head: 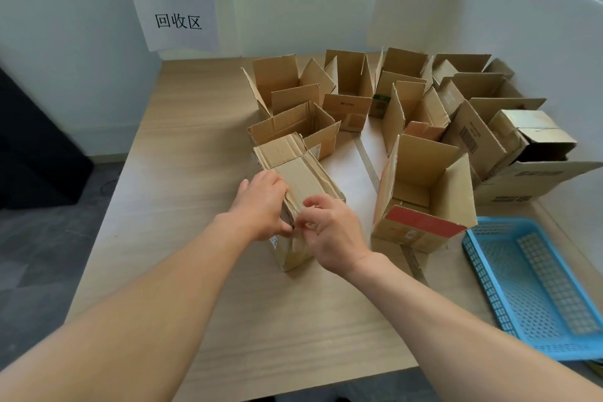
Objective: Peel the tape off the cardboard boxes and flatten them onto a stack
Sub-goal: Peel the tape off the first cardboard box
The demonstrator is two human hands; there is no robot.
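Observation:
A closed cardboard box (298, 173) with tape along its top seam lies in the middle of the wooden table (195, 140). My left hand (262, 206) grips the box's near left edge, thumb at the front corner. My right hand (329, 232) pinches at the tape end on the box's near face, fingers curled; the tape itself is hard to make out under the fingers. To the right an open box with a red stripe (424, 192) stands upright.
Several open cardboard boxes (352, 88) crowd the back and right of the table. A blue plastic basket (535, 287) sits at the near right edge. A paper sign (177, 21) hangs on the white wall. Bare tabletop lies at the left and near side.

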